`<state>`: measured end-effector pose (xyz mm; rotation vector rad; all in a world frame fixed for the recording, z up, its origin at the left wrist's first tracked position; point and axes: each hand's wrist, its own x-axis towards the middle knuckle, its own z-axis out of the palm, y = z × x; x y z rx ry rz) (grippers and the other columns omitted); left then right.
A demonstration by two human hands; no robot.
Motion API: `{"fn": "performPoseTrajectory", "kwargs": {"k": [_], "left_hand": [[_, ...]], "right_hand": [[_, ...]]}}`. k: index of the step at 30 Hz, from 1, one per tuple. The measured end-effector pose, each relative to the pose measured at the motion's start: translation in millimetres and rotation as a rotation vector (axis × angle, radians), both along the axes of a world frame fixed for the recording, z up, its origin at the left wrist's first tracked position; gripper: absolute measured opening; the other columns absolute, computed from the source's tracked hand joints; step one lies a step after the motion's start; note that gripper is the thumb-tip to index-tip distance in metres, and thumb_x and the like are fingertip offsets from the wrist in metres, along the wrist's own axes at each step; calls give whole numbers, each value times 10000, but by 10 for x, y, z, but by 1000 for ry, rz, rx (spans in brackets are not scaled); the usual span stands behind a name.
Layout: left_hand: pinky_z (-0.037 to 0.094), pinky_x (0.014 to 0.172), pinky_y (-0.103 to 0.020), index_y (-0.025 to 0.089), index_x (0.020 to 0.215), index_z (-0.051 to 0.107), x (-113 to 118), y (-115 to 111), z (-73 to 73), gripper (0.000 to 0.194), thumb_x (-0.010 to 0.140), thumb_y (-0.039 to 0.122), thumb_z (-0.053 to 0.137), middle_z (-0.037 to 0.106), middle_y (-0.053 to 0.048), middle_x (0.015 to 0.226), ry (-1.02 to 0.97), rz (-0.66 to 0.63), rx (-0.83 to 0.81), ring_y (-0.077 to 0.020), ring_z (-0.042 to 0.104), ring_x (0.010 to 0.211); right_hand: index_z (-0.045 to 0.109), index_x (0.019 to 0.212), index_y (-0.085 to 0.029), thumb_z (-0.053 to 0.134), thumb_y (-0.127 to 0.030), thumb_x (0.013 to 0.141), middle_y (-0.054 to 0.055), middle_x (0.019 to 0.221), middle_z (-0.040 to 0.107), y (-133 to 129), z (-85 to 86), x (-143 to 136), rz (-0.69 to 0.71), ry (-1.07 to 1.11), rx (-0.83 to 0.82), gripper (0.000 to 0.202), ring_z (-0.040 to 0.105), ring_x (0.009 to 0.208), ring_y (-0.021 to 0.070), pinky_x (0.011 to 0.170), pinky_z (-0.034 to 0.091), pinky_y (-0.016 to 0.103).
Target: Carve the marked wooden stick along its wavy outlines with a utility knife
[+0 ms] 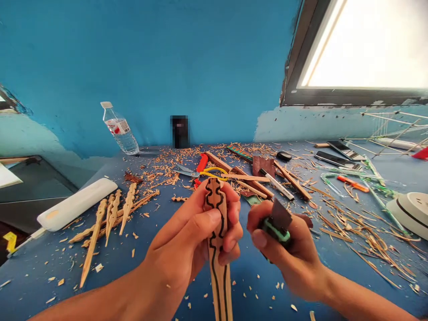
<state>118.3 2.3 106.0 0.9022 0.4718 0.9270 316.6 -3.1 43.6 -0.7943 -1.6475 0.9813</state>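
Observation:
My left hand (197,232) grips a flat wooden stick (219,267) marked with wavy black lines, held upright over the blue table (160,249). Its top end pokes out above my fingers. My right hand (284,245) holds a green-handled utility knife (279,225), its dark blade pointing up just right of the stick. The blade is apart from the wood. Several carved, pointed wooden sticks (110,218) lie on the table to the left.
Wood shavings (351,223) cover much of the table. Scissors with red and yellow handles (200,170), wood strips (254,178), a tilted water bottle (119,129), two phones (341,154), a white long object (76,203) and a white round object (409,214) lie around.

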Motion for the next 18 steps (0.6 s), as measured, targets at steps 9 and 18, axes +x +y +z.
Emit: {"fn": "performPoseTrajectory", "kwargs": {"k": [9, 18], "left_hand": [[535, 834, -211, 246, 1165, 703, 7, 102, -73, 246, 1009, 188, 522, 613, -26, 982, -8, -75, -10, -112, 604, 864], [476, 943, -166, 356, 1279, 649, -101, 187, -11, 271, 1017, 300, 610, 646, 26, 1036, 393, 20, 250, -111, 578, 1024]], "right_hand": [[560, 945, -236, 752, -206, 865, -86, 682, 454, -93, -112, -227, 273, 250, -282, 210, 303, 512, 52, 462, 240, 212], [559, 881, -227, 742, -276, 893, -65, 684, 452, -98, -128, -146, 132, 167, -356, 190, 329, 568, 85, 502, 249, 247]]}}
